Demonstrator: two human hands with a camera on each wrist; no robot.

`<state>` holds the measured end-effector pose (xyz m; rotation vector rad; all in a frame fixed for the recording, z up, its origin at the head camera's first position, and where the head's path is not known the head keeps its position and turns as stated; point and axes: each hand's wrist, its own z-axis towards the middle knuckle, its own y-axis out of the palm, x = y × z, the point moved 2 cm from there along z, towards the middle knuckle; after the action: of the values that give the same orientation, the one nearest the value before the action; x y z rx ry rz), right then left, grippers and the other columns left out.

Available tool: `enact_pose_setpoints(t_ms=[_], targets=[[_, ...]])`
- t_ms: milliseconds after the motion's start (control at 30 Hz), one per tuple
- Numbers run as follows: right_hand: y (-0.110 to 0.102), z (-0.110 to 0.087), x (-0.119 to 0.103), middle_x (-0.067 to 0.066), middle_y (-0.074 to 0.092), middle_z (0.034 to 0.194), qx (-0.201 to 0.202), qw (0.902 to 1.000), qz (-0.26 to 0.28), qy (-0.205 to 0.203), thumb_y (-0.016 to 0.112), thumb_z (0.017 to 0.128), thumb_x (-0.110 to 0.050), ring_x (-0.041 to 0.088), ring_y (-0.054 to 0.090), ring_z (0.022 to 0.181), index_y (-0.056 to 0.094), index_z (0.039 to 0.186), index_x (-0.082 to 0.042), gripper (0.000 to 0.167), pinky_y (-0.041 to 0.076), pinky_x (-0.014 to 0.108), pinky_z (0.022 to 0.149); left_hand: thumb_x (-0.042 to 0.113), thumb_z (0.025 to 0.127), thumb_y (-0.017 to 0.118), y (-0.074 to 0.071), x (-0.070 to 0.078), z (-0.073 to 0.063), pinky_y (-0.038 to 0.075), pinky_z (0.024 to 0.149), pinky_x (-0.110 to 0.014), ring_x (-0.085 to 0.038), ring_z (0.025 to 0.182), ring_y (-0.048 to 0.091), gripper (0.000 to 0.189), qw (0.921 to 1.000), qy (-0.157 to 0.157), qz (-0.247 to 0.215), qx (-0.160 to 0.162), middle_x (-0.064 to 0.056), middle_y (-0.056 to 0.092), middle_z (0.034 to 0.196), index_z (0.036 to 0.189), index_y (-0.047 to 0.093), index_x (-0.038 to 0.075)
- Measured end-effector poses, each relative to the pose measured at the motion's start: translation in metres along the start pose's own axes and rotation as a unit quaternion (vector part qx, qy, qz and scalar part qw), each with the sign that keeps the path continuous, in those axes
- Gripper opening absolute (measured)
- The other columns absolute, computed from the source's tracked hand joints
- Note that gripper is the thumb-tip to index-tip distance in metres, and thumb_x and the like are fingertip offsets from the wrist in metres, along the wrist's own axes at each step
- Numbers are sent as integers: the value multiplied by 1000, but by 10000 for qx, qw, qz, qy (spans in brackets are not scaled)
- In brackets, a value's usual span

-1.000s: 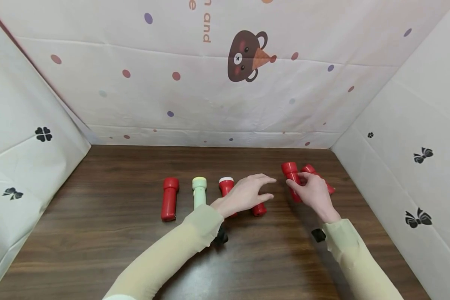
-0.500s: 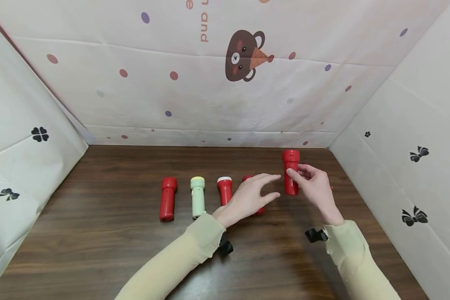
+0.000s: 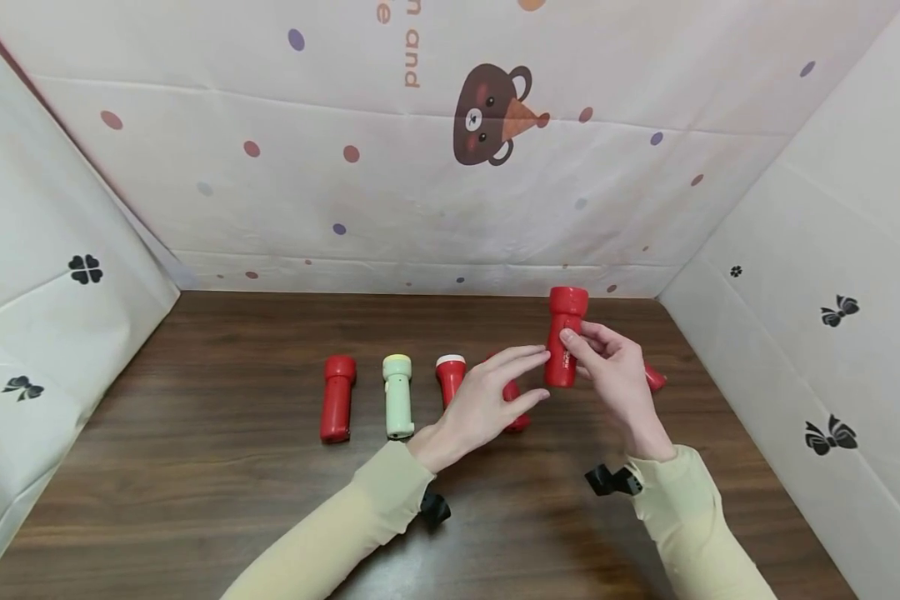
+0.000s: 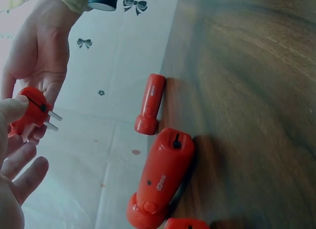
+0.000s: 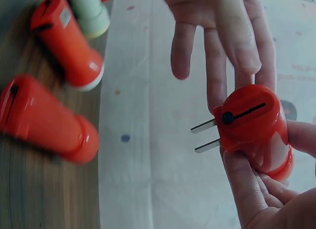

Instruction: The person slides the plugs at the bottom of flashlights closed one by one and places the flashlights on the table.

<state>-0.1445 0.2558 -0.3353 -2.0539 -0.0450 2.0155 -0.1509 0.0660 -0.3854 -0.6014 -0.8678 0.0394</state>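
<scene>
In the head view my right hand (image 3: pixel 618 375) holds a red flashlight (image 3: pixel 561 371) raised off the table, its wide head up. Two metal plug prongs (image 5: pixel 205 137) stick out near its tail, beside a black slider. My left hand (image 3: pixel 476 404) is beside it, fingers stretched out and fingertips at the flashlight; whether they press on it I cannot tell. Under the left hand lie a red flashlight (image 3: pixel 517 422) and a red one with a white rim (image 3: pixel 450 377), both partly hidden. Farther left are a pale green flashlight (image 3: pixel 398 404) and another red one (image 3: pixel 337 404).
Another red flashlight (image 3: pixel 654 377) lies to the right, mostly hidden behind the right hand. Black wrist-camera pieces (image 3: pixel 613 480) hang under the sleeves. Patterned white sheets (image 3: pixel 390 200) wall in the back and sides of the brown wooden table (image 3: pixel 217 500).
The right hand has lifted the red flashlight from the table, turned it upright and carried it left to the left hand's fingertips. The left hand has barely moved.
</scene>
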Motion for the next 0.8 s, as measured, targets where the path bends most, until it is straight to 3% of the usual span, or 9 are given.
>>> enact_pose_setpoints(t_ms=[200, 400, 600, 800], targets=[[14, -5, -5, -20, 74, 91, -180, 9983, 554, 82, 62, 106, -22, 0, 74, 83, 51, 144, 9, 50, 64, 20, 79, 13, 90, 83, -12, 1, -9, 61, 103, -29, -21, 133, 66, 54, 9989, 285, -55, 372, -6, 64, 148, 141, 67, 10], [30, -9, -5, -17, 78, 98, -427, 9940, 1007, 50, 60, 107, -21, 2, 74, 89, 58, 134, 0, 35, 65, 23, 77, 13, 89, 84, -23, 2, -17, 61, 102, -26, -21, 130, 68, 51, 9954, 642, 253, 671, -8, 66, 145, 138, 69, 8], [44, -13, -3, -14, 81, 102, -769, 9864, 1453, 67, 58, 108, -20, 4, 75, 91, 68, 117, -18, 14, 64, 23, 81, 9, 86, 86, -33, -1, -27, 60, 104, -26, -22, 125, 70, 49, 9865, 1143, 625, 996, -11, 68, 139, 133, 72, 6], [59, -19, -6, -11, 81, 102, -1131, 9747, 1926, 83, 54, 109, -19, 4, 77, 85, 69, 113, -19, 15, 64, 23, 79, 9, 83, 89, -45, 2, -36, 60, 103, -26, -23, 125, 70, 50, 9778, 1452, 959, 1166, -12, 69, 138, 131, 73, 5]])
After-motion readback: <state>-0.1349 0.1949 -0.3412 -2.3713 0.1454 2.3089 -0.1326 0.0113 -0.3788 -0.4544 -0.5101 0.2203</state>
